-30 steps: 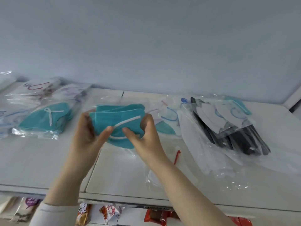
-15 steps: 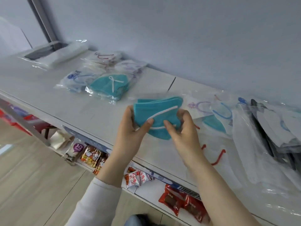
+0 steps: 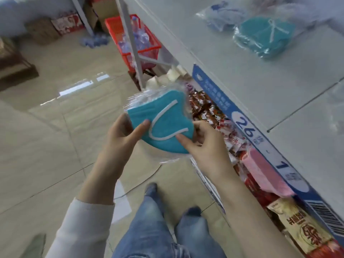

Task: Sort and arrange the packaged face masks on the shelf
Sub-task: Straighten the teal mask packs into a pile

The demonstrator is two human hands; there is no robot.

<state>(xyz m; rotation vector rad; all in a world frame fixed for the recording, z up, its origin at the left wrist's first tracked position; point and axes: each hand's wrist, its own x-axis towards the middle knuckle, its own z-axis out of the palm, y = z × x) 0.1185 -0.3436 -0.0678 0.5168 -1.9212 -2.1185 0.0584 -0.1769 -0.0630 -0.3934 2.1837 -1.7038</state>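
The teal mask packet [image 3: 163,127] is held mid-frame, out past the shelf [image 3: 251,75] edge and over the floor [image 3: 55,127], pinched at its left edge by the left hand [image 3: 121,135] and lower right by the right hand [image 3: 206,146], thumbs in front, fingers behind. Slick film, so it could easily be dropped, or misfiled away from the teal stack [image 3: 264,34] at upper right.

Teal mask pack [image 3: 163,125] in clear wrap, tilted, held off the white shelf [image 3: 251,75], matching teal pack [image 3: 264,36] on it
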